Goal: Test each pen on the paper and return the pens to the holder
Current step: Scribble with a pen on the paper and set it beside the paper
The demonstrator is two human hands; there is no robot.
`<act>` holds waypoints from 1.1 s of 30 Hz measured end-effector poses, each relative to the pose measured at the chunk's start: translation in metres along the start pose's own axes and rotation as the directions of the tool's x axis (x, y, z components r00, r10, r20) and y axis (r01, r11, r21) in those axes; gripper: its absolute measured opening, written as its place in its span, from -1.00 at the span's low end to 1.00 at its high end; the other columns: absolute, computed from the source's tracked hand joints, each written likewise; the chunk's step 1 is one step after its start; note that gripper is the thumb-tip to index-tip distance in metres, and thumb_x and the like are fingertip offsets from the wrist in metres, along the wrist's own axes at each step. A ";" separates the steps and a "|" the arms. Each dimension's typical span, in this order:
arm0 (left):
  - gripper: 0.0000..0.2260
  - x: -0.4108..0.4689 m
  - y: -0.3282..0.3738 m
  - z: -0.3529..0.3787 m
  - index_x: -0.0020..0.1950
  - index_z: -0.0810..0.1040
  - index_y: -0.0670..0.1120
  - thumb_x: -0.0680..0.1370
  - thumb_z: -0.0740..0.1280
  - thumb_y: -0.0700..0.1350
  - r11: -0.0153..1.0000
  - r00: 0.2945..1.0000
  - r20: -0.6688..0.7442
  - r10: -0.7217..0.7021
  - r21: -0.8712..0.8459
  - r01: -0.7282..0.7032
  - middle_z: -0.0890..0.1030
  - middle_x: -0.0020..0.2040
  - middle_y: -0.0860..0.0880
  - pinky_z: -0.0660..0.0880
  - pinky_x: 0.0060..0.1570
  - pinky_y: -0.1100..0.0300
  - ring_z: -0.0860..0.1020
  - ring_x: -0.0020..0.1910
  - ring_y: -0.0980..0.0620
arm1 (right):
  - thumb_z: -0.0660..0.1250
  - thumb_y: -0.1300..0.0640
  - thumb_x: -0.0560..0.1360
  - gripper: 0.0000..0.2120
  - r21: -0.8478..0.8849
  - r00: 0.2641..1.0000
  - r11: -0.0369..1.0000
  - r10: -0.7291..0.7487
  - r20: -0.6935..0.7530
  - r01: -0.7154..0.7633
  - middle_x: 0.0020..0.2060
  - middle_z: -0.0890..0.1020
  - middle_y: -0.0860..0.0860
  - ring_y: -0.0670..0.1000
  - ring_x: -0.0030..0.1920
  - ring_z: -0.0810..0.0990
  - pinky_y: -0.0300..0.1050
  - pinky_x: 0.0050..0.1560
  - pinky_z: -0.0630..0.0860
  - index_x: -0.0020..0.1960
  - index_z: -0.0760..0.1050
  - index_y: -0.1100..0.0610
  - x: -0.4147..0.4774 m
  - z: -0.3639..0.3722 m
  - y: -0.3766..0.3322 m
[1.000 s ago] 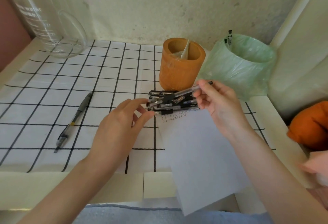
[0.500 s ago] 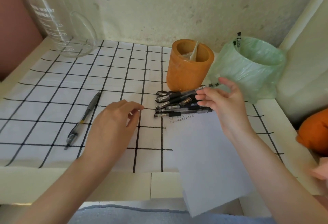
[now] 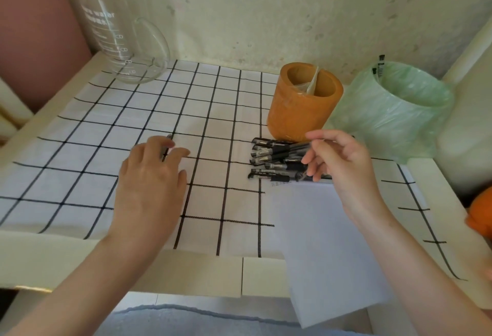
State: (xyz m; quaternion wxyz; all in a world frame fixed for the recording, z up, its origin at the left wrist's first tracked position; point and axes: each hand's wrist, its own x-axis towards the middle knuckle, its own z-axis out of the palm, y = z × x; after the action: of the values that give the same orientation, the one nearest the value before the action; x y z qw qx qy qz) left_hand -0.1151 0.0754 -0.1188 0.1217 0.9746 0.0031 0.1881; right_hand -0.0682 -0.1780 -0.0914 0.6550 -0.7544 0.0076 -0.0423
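Pink wall [image 3: 32, 29] at left, stained cream wall [image 3: 266, 2] behind. Cream table [image 3: 186, 269] with a grid cloth [image 3: 87, 133] over most of it. Far left corner: glass jug [image 3: 119, 42] at the cloth's edge. Left hand [image 3: 151, 183] is palm down on the cloth, fingers slightly bent over lone pen [image 3: 169, 137]. Only the pen's far end shows, so cannot tell if it is gripped or just covered. Centre-right: orange holder [image 3: 303, 106] stands upright near the wall, something pale inside. Pile [image 3: 274, 165] of black pens lies flat just in front of the holder, its near side on the top edge of paper [image 3: 319, 242]. Right hand [image 3: 343, 167] is over the pile's right end, thumb and fingers pinching held pen [image 3: 295, 146] roughly level; the hand hides the pens' right ends. Paper overhangs the table's front edge. Just right of the holder: green bag bin [image 3: 394, 114], spare pens [image 3: 381, 65] sticking up at its back rim. Orange thing [image 3: 479, 215] at the far right, cut off.
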 end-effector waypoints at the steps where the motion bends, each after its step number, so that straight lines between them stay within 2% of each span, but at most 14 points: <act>1: -0.71 0.000 -0.003 0.000 0.12 0.57 -0.21 0.41 0.39 -0.33 0.999 0.999 0.019 -0.028 0.030 0.028 0.53 0.10 -0.24 0.47 -0.11 -0.15 0.50 -0.01 -0.29 | 0.21 0.33 0.57 -0.84 0.002 1.000 1.000 -0.003 -0.005 0.003 -0.43 0.61 0.01 -0.05 -0.46 0.52 -0.23 -0.45 0.47 0.01 0.55 0.19 0.000 0.000 0.000; 7: -0.65 0.004 -0.008 0.003 0.14 0.54 -0.23 0.38 0.38 -0.43 0.996 0.993 0.088 -0.084 0.050 0.080 0.51 0.10 -0.25 0.52 -0.25 -0.07 0.51 -0.06 -0.26 | 0.20 0.33 0.57 -0.83 0.014 1.000 1.000 -0.012 -0.002 0.012 -0.43 0.61 0.01 -0.03 -0.45 0.51 -0.22 -0.44 0.46 0.00 0.56 0.18 0.001 0.001 0.002; 12: -0.64 0.008 -0.010 0.004 0.13 0.52 -0.22 0.39 0.32 -0.48 0.987 0.984 0.089 -0.157 0.032 0.155 0.46 0.08 -0.26 0.40 -0.36 0.06 0.45 -0.09 -0.25 | 0.21 0.31 0.57 -0.83 0.001 1.000 1.000 -0.026 0.005 0.026 -0.41 0.61 0.01 -0.02 -0.44 0.52 -0.23 -0.42 0.49 0.00 0.57 0.18 0.001 0.000 0.001; 15: -0.75 0.009 -0.004 0.004 0.09 0.54 -0.19 0.45 0.26 -0.40 0.984 0.981 0.114 -0.157 -0.069 0.165 0.44 0.10 -0.21 0.37 -0.29 0.10 0.47 -0.05 -0.21 | 0.21 0.32 0.57 -0.83 0.001 0.999 1.000 -0.032 0.020 0.032 -0.42 0.61 0.01 -0.02 -0.45 0.51 -0.22 -0.43 0.48 -0.01 0.56 0.18 0.000 0.000 0.002; 18: -0.82 0.009 0.008 0.003 0.00 0.55 -0.08 0.49 0.27 -0.32 0.939 0.983 0.143 -0.116 -0.306 0.156 0.39 0.12 -0.04 0.45 -0.37 0.20 0.54 -0.09 -0.04 | 0.20 0.33 0.57 -0.82 -0.022 0.998 0.999 -0.034 0.047 0.035 -0.42 0.61 0.01 -0.02 -0.45 0.51 -0.20 -0.43 0.48 -0.02 0.56 0.16 0.000 0.000 0.003; 20: -0.82 0.010 0.019 -0.001 -0.05 0.55 -0.03 0.49 0.30 -0.30 0.847 0.981 0.165 -0.101 -0.504 0.171 0.39 0.11 0.05 0.51 -0.33 0.34 0.54 -0.06 0.16 | 0.20 0.33 0.57 -0.82 -0.033 0.996 0.998 -0.044 0.081 0.047 -0.41 0.61 0.02 -0.01 -0.44 0.51 -0.19 -0.43 0.47 -0.02 0.56 0.16 -0.001 0.000 0.003; 22: -0.83 0.012 0.032 -0.007 -0.07 0.56 -0.01 0.48 0.33 -0.29 0.695 0.964 0.235 -0.124 -0.673 0.253 0.46 0.09 0.07 0.46 -0.28 0.50 0.55 -0.05 0.27 | 0.20 0.32 0.57 -0.81 -0.045 0.984 0.996 -0.075 0.159 0.083 -0.38 0.61 0.03 -0.01 -0.43 0.51 -0.18 -0.42 0.46 0.00 0.56 0.13 -0.002 0.000 0.004; 24: -0.84 0.013 0.045 -0.011 -0.08 0.53 -0.04 0.46 0.37 -0.29 0.462 0.920 0.370 -0.134 -0.798 0.388 0.54 0.06 0.03 0.44 -0.28 0.53 0.62 -0.07 0.18 | 0.21 0.32 0.57 -0.76 -0.103 0.951 0.982 -0.126 0.283 0.161 -0.32 0.62 0.02 -0.04 -0.38 0.53 -0.21 -0.37 0.47 0.08 0.56 0.06 -0.006 0.001 0.005; 26: -0.81 0.013 0.057 -0.014 -0.04 0.47 -0.09 0.44 0.39 -0.30 0.208 0.859 0.504 -0.085 -0.834 0.510 0.57 0.06 -0.07 0.53 -0.24 0.41 0.66 -0.09 -0.01 | 0.22 0.34 0.56 -0.67 -0.192 0.889 0.938 -0.188 0.418 0.288 -0.23 0.60 -0.03 -0.13 -0.26 0.56 -0.27 -0.22 0.48 0.18 0.54 0.00 -0.012 0.006 0.006; 27: -0.78 0.013 0.061 -0.015 -0.01 0.45 -0.11 0.43 0.40 -0.29 0.144 0.838 0.543 -0.061 -0.825 0.546 0.56 0.08 -0.09 0.57 -0.21 0.33 0.66 -0.10 -0.04 | 0.23 0.35 0.55 -0.63 -0.228 0.852 0.906 -0.216 0.476 0.357 -0.16 0.59 -0.05 -0.12 -0.17 0.57 -0.28 -0.14 0.49 0.24 0.52 -0.01 -0.014 0.008 0.007; 29: -0.73 0.013 0.068 -0.013 0.04 0.42 -0.14 0.43 0.41 -0.29 0.099 0.819 0.572 -0.044 -0.813 0.573 0.54 0.11 -0.09 0.60 -0.16 0.23 0.67 -0.11 -0.01 | 0.26 0.37 0.53 -0.55 -0.287 0.790 0.828 -0.268 0.551 0.481 -0.03 0.55 -0.03 -0.07 -0.03 0.56 -0.21 -0.01 0.51 0.32 0.46 0.00 -0.017 0.011 0.010; 31: -0.70 0.013 0.072 -0.012 0.07 0.40 -0.14 0.42 0.42 -0.28 0.096 0.821 0.570 -0.041 -0.816 0.571 0.52 0.12 -0.05 0.61 -0.16 0.22 0.67 -0.11 0.03 | 0.29 0.33 0.52 -0.55 -0.351 0.744 0.719 -0.338 0.577 0.599 0.02 0.51 -0.01 -0.06 -0.02 0.55 -0.17 0.01 0.51 0.35 0.44 0.01 -0.018 0.010 0.012; 33: -0.67 0.013 0.075 -0.010 0.08 0.39 -0.11 0.40 0.44 -0.26 0.096 0.825 0.564 -0.020 -0.821 0.563 0.50 0.11 -0.02 0.61 -0.17 0.22 0.67 -0.12 0.04 | 0.27 0.22 0.51 -0.64 -0.413 0.692 0.576 -0.433 0.579 0.706 0.00 0.52 0.01 -0.06 -0.06 0.55 -0.15 -0.05 0.52 0.30 0.49 0.07 -0.020 0.008 0.014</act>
State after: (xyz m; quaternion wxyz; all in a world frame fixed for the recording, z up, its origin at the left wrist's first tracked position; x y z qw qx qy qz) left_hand -0.1100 0.0056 -0.0873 0.7493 0.6527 0.0563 -0.0965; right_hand -0.0867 -0.1708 -0.1073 0.3098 -0.8720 -0.3682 -0.0898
